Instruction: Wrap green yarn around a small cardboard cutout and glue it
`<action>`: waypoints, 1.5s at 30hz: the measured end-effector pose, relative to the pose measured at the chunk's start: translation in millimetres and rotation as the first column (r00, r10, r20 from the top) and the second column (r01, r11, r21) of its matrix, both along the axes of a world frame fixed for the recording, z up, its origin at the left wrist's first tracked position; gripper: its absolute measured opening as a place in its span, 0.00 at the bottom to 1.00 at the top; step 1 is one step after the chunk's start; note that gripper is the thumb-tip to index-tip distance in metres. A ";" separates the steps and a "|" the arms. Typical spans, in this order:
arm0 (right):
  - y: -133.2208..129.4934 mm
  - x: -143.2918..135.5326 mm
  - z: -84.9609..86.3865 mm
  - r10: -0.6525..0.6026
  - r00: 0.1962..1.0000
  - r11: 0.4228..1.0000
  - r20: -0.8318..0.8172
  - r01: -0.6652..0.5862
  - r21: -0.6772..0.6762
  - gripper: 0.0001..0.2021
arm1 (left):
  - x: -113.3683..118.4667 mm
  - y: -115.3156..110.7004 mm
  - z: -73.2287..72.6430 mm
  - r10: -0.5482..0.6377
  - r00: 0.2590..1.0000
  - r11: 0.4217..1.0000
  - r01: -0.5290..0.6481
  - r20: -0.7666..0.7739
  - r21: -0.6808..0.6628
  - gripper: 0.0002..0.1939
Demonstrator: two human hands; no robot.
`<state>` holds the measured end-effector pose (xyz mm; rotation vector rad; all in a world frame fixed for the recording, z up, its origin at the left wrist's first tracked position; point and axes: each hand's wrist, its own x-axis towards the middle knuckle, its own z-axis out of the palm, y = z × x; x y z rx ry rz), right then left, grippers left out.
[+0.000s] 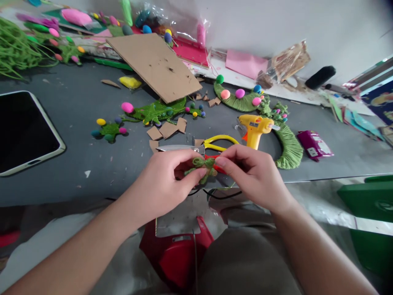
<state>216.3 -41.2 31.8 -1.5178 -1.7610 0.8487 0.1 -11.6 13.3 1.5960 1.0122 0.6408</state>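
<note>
Between my two hands, above the table's front edge, is a small green yarn-wrapped piece (208, 163) with curled ends. My left hand (172, 174) pinches its left side between thumb and fingers. My right hand (247, 174) is closed at its right side, thumb and forefinger pinching the yarn. Just behind them lie scissors (221, 141) with yellow and red handles, the blades pointing left. A yellow glue gun (256, 128) sits beyond my right hand. Next to it curves a green yarn-wrapped wreath (288, 145) with coloured balls on its far part.
A phone (27, 131) lies at the left. Behind the scissors are cardboard scraps (168, 130), a green star with balls (110, 130) and a cardboard sheet (156, 65). Green yarn (18, 51) is heaped far left. A purple packet (315, 144) lies right; a red stool (178, 258) stands below.
</note>
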 end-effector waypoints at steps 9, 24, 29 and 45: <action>-9.2 -16.3 -3.7 -0.114 0.993 0.991 0.004 0.113 0.077 0.09 | 10.3 1.3 -4.3 0.066 0.998 0.997 -0.066 0.003 0.034 0.08; -18.3 -22.4 -16.1 -0.018 0.988 0.857 0.153 -0.063 0.511 0.05 | 3.3 5.9 0.5 0.263 0.888 0.953 -0.179 0.377 -0.243 0.07; -16.3 -19.9 -17.7 -0.001 0.987 0.838 0.163 -0.088 0.539 0.06 | 2.2 5.7 0.1 0.265 0.829 0.931 -0.086 0.492 -0.356 0.05; 10.4 10.5 -15.5 0.109 0.962 0.920 0.249 -0.192 0.341 0.05 | 0.4 6.9 4.5 0.075 0.914 0.926 0.084 0.399 -0.367 0.03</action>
